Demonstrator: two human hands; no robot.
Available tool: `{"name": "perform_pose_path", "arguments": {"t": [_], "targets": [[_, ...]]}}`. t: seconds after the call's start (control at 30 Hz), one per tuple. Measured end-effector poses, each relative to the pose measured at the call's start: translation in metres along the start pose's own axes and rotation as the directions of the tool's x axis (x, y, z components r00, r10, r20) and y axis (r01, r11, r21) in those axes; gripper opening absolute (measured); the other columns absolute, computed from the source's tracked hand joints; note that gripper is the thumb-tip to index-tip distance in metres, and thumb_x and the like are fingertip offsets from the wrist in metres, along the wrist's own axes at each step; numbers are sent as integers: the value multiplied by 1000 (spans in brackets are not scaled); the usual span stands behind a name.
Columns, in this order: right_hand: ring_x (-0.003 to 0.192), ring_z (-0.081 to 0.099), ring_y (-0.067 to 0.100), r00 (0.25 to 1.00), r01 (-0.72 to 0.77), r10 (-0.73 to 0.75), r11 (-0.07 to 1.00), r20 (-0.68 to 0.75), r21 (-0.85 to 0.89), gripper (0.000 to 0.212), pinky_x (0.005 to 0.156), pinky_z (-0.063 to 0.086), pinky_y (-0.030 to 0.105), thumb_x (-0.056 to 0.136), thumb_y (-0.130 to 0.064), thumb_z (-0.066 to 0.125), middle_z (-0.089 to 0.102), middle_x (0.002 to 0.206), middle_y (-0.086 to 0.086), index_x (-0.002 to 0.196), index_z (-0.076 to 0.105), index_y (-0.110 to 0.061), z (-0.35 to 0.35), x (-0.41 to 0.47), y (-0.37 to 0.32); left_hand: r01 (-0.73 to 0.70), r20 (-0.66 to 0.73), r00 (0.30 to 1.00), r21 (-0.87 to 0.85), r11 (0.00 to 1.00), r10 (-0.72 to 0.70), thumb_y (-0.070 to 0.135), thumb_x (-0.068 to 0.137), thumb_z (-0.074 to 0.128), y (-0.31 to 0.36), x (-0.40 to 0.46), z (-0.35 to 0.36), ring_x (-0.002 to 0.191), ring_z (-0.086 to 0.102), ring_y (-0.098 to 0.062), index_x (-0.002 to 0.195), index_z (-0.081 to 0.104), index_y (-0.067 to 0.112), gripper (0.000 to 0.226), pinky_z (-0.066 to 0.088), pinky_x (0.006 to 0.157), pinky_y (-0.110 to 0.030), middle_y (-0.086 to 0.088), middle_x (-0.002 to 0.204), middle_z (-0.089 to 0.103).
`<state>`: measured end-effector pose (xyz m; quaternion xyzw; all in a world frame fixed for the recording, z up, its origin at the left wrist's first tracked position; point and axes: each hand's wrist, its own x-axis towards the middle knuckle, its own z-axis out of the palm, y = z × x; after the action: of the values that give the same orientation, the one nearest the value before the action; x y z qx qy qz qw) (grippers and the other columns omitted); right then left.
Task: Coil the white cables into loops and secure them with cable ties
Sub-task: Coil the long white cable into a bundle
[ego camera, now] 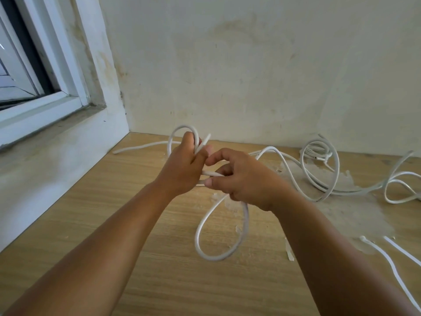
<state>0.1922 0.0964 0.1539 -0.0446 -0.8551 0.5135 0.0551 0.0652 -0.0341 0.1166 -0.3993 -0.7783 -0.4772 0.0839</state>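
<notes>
- Bright, even daylight, soft and slightly warm.
- Lit from the window (34, 71) at upper left; sill pale, near washed out.
- Faint, soft shadows under the arms on the table (159, 281).
- Motion blur on the cable (218, 254) loop and on fingertips.
- Wide-angle bending at the edges: window frame slanted, wall (250, 65) leaning.
- Mild softness overall, no hard glare.

Both forearms reach forward, left hand (182, 167) and right hand (241, 179) meeting, fingers curled in a grip.
</notes>
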Motion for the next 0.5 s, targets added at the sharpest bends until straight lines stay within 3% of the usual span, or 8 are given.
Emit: {"name": "perform_pose_path", "arguments": {"t": [0.1,0.17,0.27,0.3,0.37,0.43,0.5], "targets": [[58,54,17,979,-186,129,887,161,422,47,55,50,28,87,-4,77,63,73,8,127,55,-15,-1,-12,0,23,-185,982,-79,997,-38,34,105,51,-2,4,-3,52,45,-8,84,37,25,26,44,51,-32,1,68,44],[67,61,22,946,-254,109,834,305,491,42,65,57,33,89,-3,74,64,76,9,126,55,-8,3,-25,2,71,-299,947,-164,984,-119,43,104,50,-5,9,-10,56,51,-24,84,36,29,28,51,54,-51,-4,71,47],[85,70,29,920,-262,44,809,389,527,30,87,58,45,92,-10,67,64,80,6,120,59,-5,5,-44,8,214,-369,885,-217,952,-283,59,98,47,-12,16,-18,63,55,-27,82,34,31,34,53,62,-62,-2,74,49],[84,69,30,937,-255,69,805,344,535,25,87,58,47,96,-11,65,64,80,7,120,59,-6,2,-46,10,235,-361,881,-228,945,-306,59,98,47,-14,16,-18,63,54,-27,82,34,30,35,54,63,-62,-2,73,48],[68,63,25,987,-155,128,896,92,416,16,75,59,46,102,-17,59,60,73,2,117,66,-17,-7,-47,12,233,-302,902,-264,936,-309,55,101,48,-17,14,-15,58,51,-25,83,37,25,36,54,58,-54,-3,69,47],[54,50,12,973,-35,44,998,-225,46,18,60,49,35,104,-27,56,54,60,-10,110,72,-32,-16,-45,10,243,-198,932,-281,928,-304,46,105,47,-18,10,-11,51,49,-22,90,41,12,37,47,50,-40,-2,62,46],[50,49,2,903,26,-135,965,-409,-262,19,56,42,19,103,-31,58,58,59,-17,110,73,-39,-25,-41,6,236,-63,958,-378,895,-279,40,108,45,-17,6,-9,44,43,-19,96,40,2,40,42,46,-35,2,54,43]]}}
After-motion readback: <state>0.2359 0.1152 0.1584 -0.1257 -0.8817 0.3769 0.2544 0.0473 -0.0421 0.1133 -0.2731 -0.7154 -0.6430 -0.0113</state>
